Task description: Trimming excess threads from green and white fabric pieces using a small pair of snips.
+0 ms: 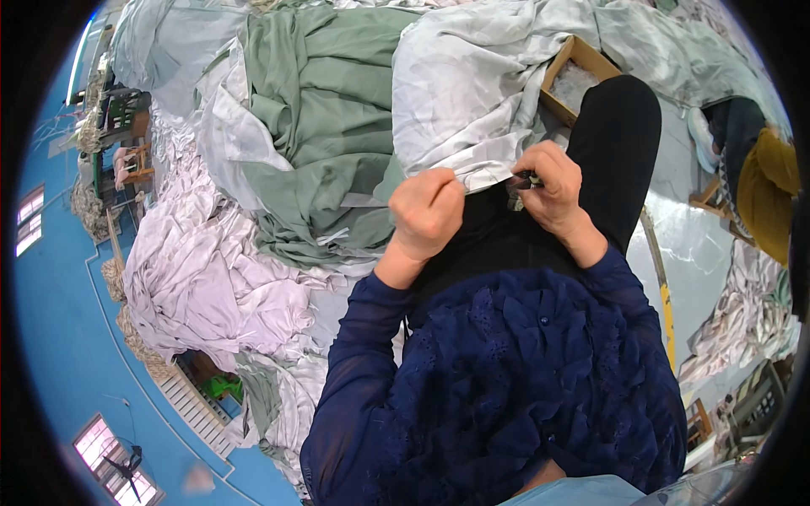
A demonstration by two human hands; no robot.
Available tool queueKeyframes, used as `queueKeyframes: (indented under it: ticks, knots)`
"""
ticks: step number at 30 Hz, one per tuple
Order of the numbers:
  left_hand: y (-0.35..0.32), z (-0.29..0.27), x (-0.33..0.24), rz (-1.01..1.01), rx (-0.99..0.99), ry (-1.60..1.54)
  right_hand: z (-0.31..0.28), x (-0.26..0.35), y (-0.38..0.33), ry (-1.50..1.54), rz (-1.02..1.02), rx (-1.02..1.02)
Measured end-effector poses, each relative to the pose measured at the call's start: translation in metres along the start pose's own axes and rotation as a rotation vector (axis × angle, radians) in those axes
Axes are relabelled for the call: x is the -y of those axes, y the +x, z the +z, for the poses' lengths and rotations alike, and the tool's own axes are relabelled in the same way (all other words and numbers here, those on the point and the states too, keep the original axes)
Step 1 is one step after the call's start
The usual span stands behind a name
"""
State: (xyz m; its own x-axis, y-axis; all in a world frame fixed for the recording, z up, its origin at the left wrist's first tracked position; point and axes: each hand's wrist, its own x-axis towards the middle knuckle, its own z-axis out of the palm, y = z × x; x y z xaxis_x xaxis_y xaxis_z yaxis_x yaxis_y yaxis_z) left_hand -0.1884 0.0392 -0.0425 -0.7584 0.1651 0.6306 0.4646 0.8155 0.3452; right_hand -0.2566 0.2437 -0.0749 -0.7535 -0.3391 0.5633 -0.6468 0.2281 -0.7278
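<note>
White cloth [460,93] drapes over my lap, its near edge pulled taut between my hands. My left hand [428,211] is closed in a fist at that edge, pinching the cloth. In my closed right hand [553,187] is a small black hand tool [526,178], which looks like thread snips; its thin tip lies against the cloth's edge. The fingers hide most of the tool. Green cloth [329,93] lies in folds just left of the white piece, close beside my left hand.
Beyond my right knee sits an open cardboard box [601,59] with clear plastic inside. Piles of pale pink cloth [219,287] lie to the left. At the far right is another person in a mustard garment [766,198]. A yellow strip [666,316] runs along the floor at right.
</note>
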Motion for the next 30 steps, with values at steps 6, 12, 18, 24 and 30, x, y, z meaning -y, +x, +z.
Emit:
queueKeyframes:
  ticks: [6, 12, 18, 24, 30]
  knots:
    - [0.010, -0.057, 0.034, -0.337, 0.039, -0.163, -0.027, -0.006, 0.041, 0.435, 0.468, 0.062]
    - [0.015, -0.100, 0.091, -0.869, 0.300, -0.454, -0.051, -0.068, 0.093, 0.696, 0.742, 0.168]
    - [0.001, -0.094, 0.149, -1.033, 0.275, -0.628, -0.035, -0.109, 0.109, 0.618, 0.780, 0.225]
    - [0.001, -0.075, 0.185, -1.163, -0.038, -0.847, -0.031, -0.133, 0.125, 0.470, 0.824, 0.266]
    - [0.011, -0.054, 0.202, -1.132, -0.242, -0.946, -0.020, -0.148, 0.124, 0.550, 0.750, 0.218]
